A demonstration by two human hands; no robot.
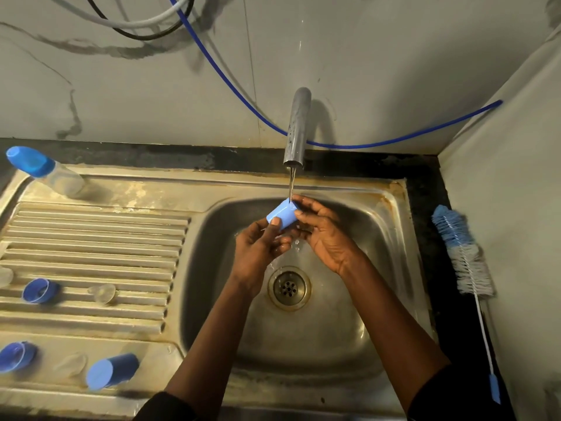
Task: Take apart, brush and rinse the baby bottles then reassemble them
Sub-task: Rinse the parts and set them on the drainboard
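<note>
head view: left grip point(258, 250) and right grip point(324, 235) both pinch blue cap point(280, 215), long axis lying left-right, under tap point(299, 126).

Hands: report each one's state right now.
Left hand: holds the blue cap, thumb on top.
Right hand: fingertips pinch the same blue cap under the running tap.

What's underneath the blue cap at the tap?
Below the blue cap, water splashes into the sink basin above the drain. The left hand and right hand cover the cap's underside.
</note>
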